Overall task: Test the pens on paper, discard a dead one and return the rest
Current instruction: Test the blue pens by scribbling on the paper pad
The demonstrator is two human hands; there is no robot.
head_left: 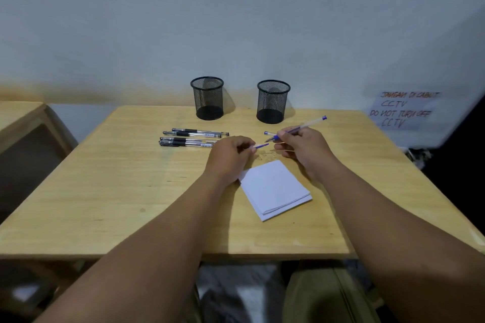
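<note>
- Over at nine o'clock a second wooden table (pixel 21 113) is edging into view, its corner sitting just beside the main wooden table (pixel 105 191).
- On the main table, four black pens (pixel 194 136) are lying side by side at about eleven o'clock from the left hand, all capped and lined up left to right.
- At twelve o'clock, against the wall, the left mesh cup (pixel 207 98) is standing upright, and nothing is showing inside it.
- The left hand (pixel 228 157) is curling its fingers and pinching a blue pen cap (pixel 261 146) between thumb and forefinger, the cap pointing towards two o'clock, just short of the pen tip.
- The paper pad (pixel 275 189) is lying at five o'clock from that hand, tilted, with the left wrist overlapping its near corner.
- Some faint scribbles (pixel 267 156) are showing on the wood between the two hands, just past the pad's far corner.
- The right mesh cup (pixel 273 101) is standing upright at twelve o'clock from the pad, well apart from the left cup.
- The right hand (pixel 301 147) is gripping a blue pen (pixel 304 127) with curled fingers, the bare tip aiming at the cap and the barrel rising towards two o'clock.
- Another blue cap end (pixel 268 133) is peeking out at ten o'clock from the right hand; I cannot tell whether that hand is touching it.
- At two o'clock a handwritten CCTV notice (pixel 401 110) is hanging on the wall.
</note>
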